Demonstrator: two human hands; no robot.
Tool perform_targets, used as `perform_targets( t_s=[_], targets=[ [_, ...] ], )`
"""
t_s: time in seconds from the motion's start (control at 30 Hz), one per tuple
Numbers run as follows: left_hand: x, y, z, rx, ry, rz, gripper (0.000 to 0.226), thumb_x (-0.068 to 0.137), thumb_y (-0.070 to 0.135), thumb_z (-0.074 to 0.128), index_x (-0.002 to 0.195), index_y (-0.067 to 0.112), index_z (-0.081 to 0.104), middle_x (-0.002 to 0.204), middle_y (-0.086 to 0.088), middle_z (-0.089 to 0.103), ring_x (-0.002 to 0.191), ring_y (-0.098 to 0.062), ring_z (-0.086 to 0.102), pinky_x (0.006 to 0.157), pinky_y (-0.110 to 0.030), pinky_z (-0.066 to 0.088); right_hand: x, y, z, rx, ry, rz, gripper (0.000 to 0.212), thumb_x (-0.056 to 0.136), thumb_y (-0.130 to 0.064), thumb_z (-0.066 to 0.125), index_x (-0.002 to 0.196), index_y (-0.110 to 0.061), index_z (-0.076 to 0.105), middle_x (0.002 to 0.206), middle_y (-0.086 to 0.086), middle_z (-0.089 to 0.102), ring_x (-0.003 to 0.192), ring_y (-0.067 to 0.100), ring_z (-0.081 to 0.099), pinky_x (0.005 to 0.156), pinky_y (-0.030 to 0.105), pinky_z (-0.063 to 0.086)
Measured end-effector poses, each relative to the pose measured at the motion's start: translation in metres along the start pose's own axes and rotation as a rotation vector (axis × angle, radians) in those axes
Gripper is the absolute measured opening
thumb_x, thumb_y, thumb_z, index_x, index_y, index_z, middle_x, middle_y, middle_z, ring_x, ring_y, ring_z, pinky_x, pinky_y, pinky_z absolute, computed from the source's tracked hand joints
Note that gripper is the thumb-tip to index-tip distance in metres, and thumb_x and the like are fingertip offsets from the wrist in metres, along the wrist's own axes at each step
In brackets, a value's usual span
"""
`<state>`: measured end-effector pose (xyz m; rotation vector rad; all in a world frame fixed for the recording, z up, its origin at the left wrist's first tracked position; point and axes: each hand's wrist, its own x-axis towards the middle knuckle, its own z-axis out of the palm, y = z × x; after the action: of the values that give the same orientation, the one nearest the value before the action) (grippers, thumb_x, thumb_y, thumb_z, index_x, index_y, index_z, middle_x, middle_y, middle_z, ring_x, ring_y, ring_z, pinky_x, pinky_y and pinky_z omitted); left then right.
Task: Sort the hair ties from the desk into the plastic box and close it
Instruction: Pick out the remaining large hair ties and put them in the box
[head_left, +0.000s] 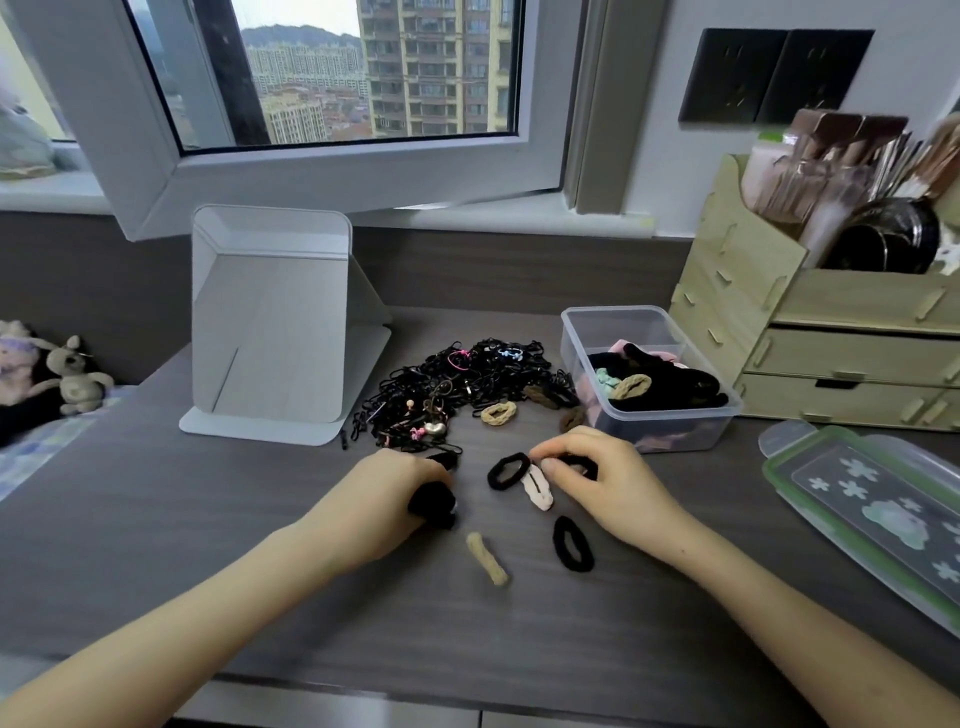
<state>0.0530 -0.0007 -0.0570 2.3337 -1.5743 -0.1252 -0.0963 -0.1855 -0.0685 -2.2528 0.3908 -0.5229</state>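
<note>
Beige tie lies below left grip.

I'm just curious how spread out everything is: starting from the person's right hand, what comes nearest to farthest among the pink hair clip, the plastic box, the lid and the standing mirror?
From the right hand:
1. Pink hair clip, right at its fingertips.
2. Plastic box, just behind it.
3. Lid, off to the right.
4. Standing mirror, far back left.
</note>
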Motion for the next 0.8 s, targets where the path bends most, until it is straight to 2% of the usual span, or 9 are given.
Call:
perform_targets(
  t_s=[0.1, 0.17, 0.23, 0.27, 0.37, 0.53, 0.6, 0.7, 0.8],
  targets=[
    [0.006, 0.002, -0.003, -0.014, -0.007, -0.018, 0.017, 0.079, 0.018, 0.066, 0.095, 0.025, 0.068, 0.095, 0.003, 0.072, 0.093, -0.016, 0.064, 0.074, -0.022, 0.044, 0.002, -0.001, -0.009, -0.087, -0.034, -0.009, 0.02, 0.087, -0.015, 0.06, 0.103, -0.022, 0.069, 0.092, -0.009, 0.06, 0.081, -0.002, 0.057, 0.07, 0.003, 0.039],
    [0.011, 0.004, -0.009, -0.06, 0.011, -0.041, 0.021, 0.077, 0.014, 0.068, 0.096, 0.022, 0.069, 0.095, 0.004, 0.072, 0.094, -0.014, 0.064, 0.075, -0.018, 0.046, 0.0, 0.0, -0.009, -0.209, -0.141, -0.022, 0.029, 0.088, -0.019, 0.059, 0.115, -0.027, 0.063, 0.09, -0.012, 0.051, 0.074, 0.0, 0.054, 0.068, 0.008, 0.039],
    [0.017, 0.007, -0.016, -0.112, 0.05, -0.06, 0.023, 0.076, 0.013, 0.07, 0.098, 0.021, 0.069, 0.093, 0.007, 0.07, 0.091, -0.011, 0.062, 0.07, -0.01, 0.04, -0.003, 0.001, -0.003, -0.339, -0.247, -0.039, 0.036, 0.089, -0.025, 0.057, 0.124, -0.034, 0.054, 0.093, -0.01, 0.047, 0.081, 0.003, 0.052, 0.072, 0.014, 0.038],
    [0.019, 0.009, -0.02, -0.139, 0.069, -0.076, 0.022, 0.076, 0.017, 0.071, 0.097, 0.021, 0.069, 0.093, 0.007, 0.07, 0.088, -0.012, 0.061, 0.07, -0.012, 0.039, -0.004, 0.001, 0.0, -0.39, -0.266, -0.047, 0.036, 0.091, -0.027, 0.054, 0.125, -0.036, 0.052, 0.095, -0.01, 0.046, 0.086, 0.008, 0.052, 0.075, 0.019, 0.039],
    [0.027, 0.012, -0.031, -0.345, 0.067, -0.189, 0.015, 0.071, 0.024, 0.075, 0.085, 0.025, 0.069, 0.084, 0.003, 0.071, 0.076, -0.012, 0.063, 0.071, -0.026, 0.049, -0.002, -0.001, 0.004, -0.463, -0.253, -0.084, 0.024, 0.093, -0.03, 0.049, 0.116, -0.031, 0.055, 0.102, -0.005, 0.053, 0.094, 0.018, 0.055, 0.076, 0.026, 0.038],
    [0.041, 0.008, -0.04, -0.741, 0.025, -0.312, 0.012, 0.073, 0.004, 0.074, 0.078, 0.015, 0.07, 0.063, -0.002, 0.064, 0.052, -0.008, 0.056, 0.053, -0.02, 0.047, 0.011, -0.01, 0.003, -0.607, -0.369, -0.142, 0.017, 0.092, -0.031, 0.049, 0.107, -0.023, 0.053, 0.102, 0.002, 0.06, 0.092, 0.023, 0.055, 0.069, 0.028, 0.034],
    [0.047, 0.008, -0.043, -0.839, 0.022, -0.329, 0.013, 0.075, 0.002, 0.072, 0.074, 0.015, 0.069, 0.058, 0.001, 0.06, 0.051, -0.011, 0.051, 0.045, -0.018, 0.042, 0.013, -0.013, 0.003, -0.638, -0.368, -0.18, 0.014, 0.092, -0.027, 0.048, 0.101, -0.019, 0.054, 0.1, 0.004, 0.061, 0.09, 0.024, 0.055, 0.07, 0.03, 0.035],
    [0.055, 0.01, -0.046, -0.934, 0.031, -0.348, 0.015, 0.076, 0.0, 0.07, 0.074, 0.014, 0.068, 0.063, -0.005, 0.058, 0.054, -0.015, 0.047, 0.05, -0.024, 0.039, 0.01, -0.015, 0.009, -0.669, -0.345, -0.201, 0.013, 0.093, -0.019, 0.042, 0.098, -0.012, 0.053, 0.097, 0.011, 0.06, 0.086, 0.032, 0.057, 0.071, 0.037, 0.042],
    [0.065, 0.014, -0.049, -0.955, 0.033, -0.356, 0.011, 0.077, 0.0, 0.069, 0.081, 0.01, 0.067, 0.067, -0.006, 0.057, 0.053, -0.012, 0.049, 0.047, -0.019, 0.042, 0.009, -0.017, 0.008, -0.595, -0.354, -0.176, 0.009, 0.092, -0.016, 0.043, 0.088, -0.013, 0.05, 0.091, 0.01, 0.057, 0.084, 0.031, 0.056, 0.073, 0.04, 0.044]
  ],
)
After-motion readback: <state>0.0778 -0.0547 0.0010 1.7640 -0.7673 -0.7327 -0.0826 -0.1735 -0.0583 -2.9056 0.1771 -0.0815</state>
